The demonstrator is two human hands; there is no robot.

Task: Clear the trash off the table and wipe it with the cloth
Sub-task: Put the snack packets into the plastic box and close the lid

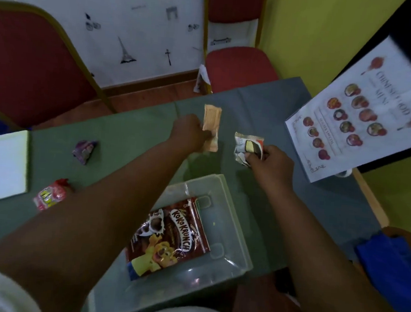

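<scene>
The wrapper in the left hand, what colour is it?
Pale orange wrapper, with faint printing, in the left hand; head view shows it.

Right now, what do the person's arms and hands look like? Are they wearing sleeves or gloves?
Both forearms are bare, with no long sleeves. The left hand and the right hand are bare too: no gloves, and no rings, watch or bracelets that show. A pale, blurry bit of clothing shows near the left upper arm at the bottom edge.

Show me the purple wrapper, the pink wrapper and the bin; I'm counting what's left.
purple wrapper [85, 150]: head view, crumpled middle.
pink wrapper [49, 195]: head view, printed front.
bin [234, 217]: head view, bare floor.
</scene>
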